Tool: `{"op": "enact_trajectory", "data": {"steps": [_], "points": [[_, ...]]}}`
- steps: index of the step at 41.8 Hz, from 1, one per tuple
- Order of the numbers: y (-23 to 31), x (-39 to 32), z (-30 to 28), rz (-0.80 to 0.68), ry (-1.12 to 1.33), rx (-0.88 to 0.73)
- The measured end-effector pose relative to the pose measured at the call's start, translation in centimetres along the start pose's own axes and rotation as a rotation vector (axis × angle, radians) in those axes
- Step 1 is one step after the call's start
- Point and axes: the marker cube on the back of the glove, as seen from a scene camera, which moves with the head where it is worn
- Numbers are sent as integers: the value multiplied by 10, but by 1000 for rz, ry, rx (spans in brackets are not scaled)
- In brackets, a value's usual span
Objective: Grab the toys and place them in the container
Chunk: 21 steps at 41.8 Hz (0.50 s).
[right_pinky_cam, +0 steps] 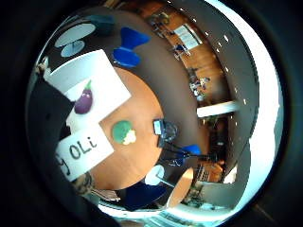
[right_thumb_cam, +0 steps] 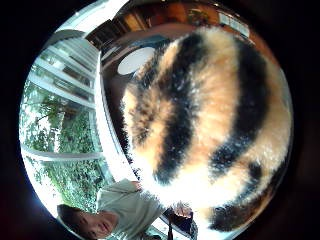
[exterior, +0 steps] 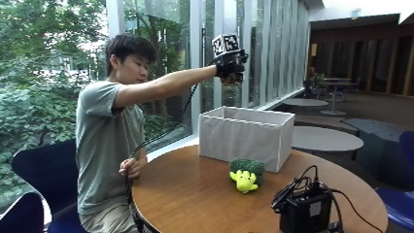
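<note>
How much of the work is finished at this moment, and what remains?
Done: an eggplant toy already lies inside the white container. In hand: the gloved right hand is raised above the container, and a striped orange and black plush toy fills the thumb side palm view, so it is probably being carried there. Left: the broccoli toy lies on the table beside the container.

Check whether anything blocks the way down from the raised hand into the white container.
Nothing visible does. The gloved hand is raised above the open top of the white container, with a striped plush toy close against its palm. Inside, only an eggplant toy lies on the bottom, and the broccoli toy sits outside on the table.
</note>
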Motion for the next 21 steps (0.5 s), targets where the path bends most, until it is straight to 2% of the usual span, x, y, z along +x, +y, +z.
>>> {"op": "enact_trajectory", "data": {"steps": [6,10,15,21], "points": [[-35,-51,20,-55,-28,-13],[-44,-61,42,-65,35,-100],[-34,-42,64,-24,84,-139],[-32,-52,73,10,-27,-252]]}}
